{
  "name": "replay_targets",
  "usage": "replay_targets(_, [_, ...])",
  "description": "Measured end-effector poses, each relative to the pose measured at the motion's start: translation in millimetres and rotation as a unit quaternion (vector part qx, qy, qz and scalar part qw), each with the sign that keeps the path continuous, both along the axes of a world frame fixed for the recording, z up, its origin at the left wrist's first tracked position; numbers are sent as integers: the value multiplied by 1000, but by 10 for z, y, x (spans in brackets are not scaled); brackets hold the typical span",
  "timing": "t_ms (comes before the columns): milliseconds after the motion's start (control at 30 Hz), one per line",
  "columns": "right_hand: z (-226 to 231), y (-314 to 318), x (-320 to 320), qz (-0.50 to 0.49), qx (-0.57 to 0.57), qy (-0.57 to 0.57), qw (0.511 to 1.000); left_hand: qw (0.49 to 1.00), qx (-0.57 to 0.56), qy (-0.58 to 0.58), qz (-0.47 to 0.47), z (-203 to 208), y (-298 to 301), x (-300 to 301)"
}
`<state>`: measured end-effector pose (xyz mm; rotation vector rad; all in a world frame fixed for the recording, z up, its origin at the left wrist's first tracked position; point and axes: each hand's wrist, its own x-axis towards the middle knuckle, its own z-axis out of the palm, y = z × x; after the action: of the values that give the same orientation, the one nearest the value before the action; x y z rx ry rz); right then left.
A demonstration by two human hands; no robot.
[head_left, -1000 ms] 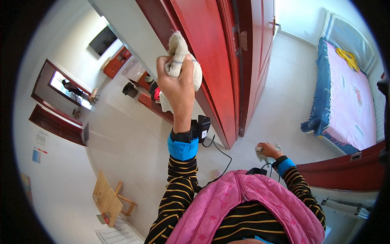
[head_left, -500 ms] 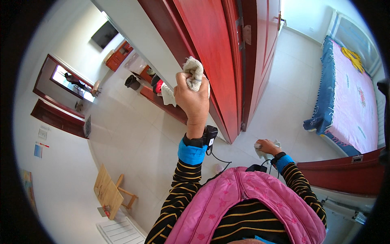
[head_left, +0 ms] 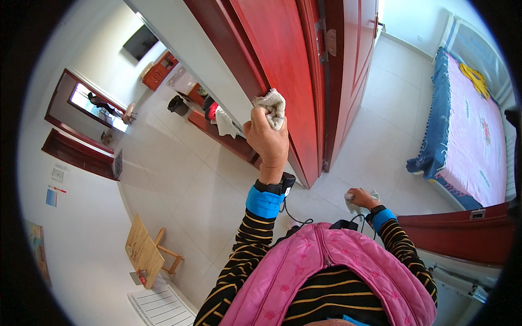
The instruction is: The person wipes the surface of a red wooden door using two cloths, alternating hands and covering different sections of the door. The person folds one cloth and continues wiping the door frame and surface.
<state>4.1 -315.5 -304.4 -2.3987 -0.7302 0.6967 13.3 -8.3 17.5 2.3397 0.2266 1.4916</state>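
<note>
My left hand (head_left: 268, 142) is closed around a bunched, off-white cloth (head_left: 273, 108). It presses that cloth against the red wooden door frame (head_left: 283, 65), near the edge where the frame meets the white wall. Lower and to the right, my right hand (head_left: 363, 199) grips a second pale cloth (head_left: 353, 207), partly hidden by the fingers and held away from the frame. A red door (head_left: 350, 81) stands swung inward on its hinges, just right of the frame.
Right of the doorway is a bed (head_left: 473, 130) with a pink and blue cover. On the left stand a small wooden folding table (head_left: 144, 250) and a white radiator (head_left: 161, 308). A dark bin (head_left: 178, 105) and a red bench (head_left: 217, 137) with clothes sit farther off.
My left hand has shifted right and slightly downward with its cloth, from the frame's left edge onto its face. My right hand has moved a little to the right, still holding its cloth.
</note>
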Motion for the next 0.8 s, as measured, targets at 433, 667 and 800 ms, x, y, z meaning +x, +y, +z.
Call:
replay_targets(433, [44,60,-39,-7,-9,20,1000,998,-4,57,-27,-279,1,-77])
replay_targets(667, [-96,79,-51,-3,41,-2,999,970,-156,170,-73,-235,24,-153])
replay_targets(800, [-249,86,3,18,48,4,999,970,-175,135,-98,-275,20,-226])
